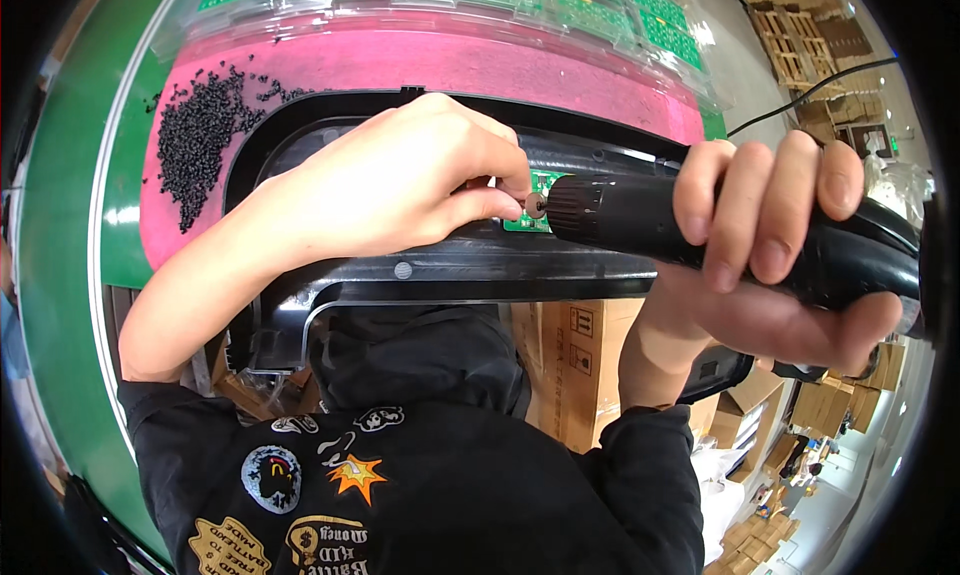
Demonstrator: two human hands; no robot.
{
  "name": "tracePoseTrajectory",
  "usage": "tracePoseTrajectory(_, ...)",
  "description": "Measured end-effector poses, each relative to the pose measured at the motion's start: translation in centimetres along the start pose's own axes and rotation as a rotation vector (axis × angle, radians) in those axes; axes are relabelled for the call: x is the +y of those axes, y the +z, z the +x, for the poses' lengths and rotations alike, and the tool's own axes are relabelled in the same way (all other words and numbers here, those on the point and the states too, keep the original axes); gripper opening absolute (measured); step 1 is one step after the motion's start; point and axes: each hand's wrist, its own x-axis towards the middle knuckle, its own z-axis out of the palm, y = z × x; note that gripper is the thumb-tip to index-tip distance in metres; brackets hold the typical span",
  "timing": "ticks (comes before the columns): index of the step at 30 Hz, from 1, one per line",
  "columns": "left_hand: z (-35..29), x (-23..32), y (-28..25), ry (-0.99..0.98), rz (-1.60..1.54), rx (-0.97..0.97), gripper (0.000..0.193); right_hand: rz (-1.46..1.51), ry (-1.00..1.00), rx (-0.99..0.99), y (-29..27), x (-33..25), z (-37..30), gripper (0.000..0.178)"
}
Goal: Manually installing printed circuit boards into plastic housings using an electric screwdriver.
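Two hands I'm watching remotely: right hand (785, 215) is clasping a black driver (635, 213); left hand (425, 180) is nearly pinching, contents unclear, presumably steadying its bit (536, 207) over the green board (543, 183) inside black housing (520, 267).

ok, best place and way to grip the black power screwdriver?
Probably the thick barrel of the power screwdriver, behind its ribbed collar, wrapped from the right, as the right hand does. The barrel is long and rounded; it points left over the green circuit board, where the left hand crowds the tip.
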Motion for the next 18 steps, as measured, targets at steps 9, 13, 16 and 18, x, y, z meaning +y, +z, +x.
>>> tracePoseTrajectory(9, 0.4, 0.9, -0.1, -0.016, -0.134, -0.003, 0.021, -0.14, -0.008, 0.081, 0.2, -2.7, -0.7, 0.054)
tracePoseTrajectory(13, 0.3, 0.8, 0.1, -0.07, 0.147, -0.051, 0.03, -0.184, 0.105, 0.098, -2.8, -3.7, -1.7, 0.056)
tracePoseTrajectory(16, -0.2, 0.2, 0.2, -0.05, 0.343, -0.099, 0.028, -0.389, 0.142, 0.345, -2.8, -2.8, -2.2, 0.057)
tracePoseTrajectory(18, 0.0, 0.4, 0.1, -0.088, 0.327, -0.126, 0.027, -0.315, 0.141, 0.288, -3.7, -2.6, -2.4, 0.055)
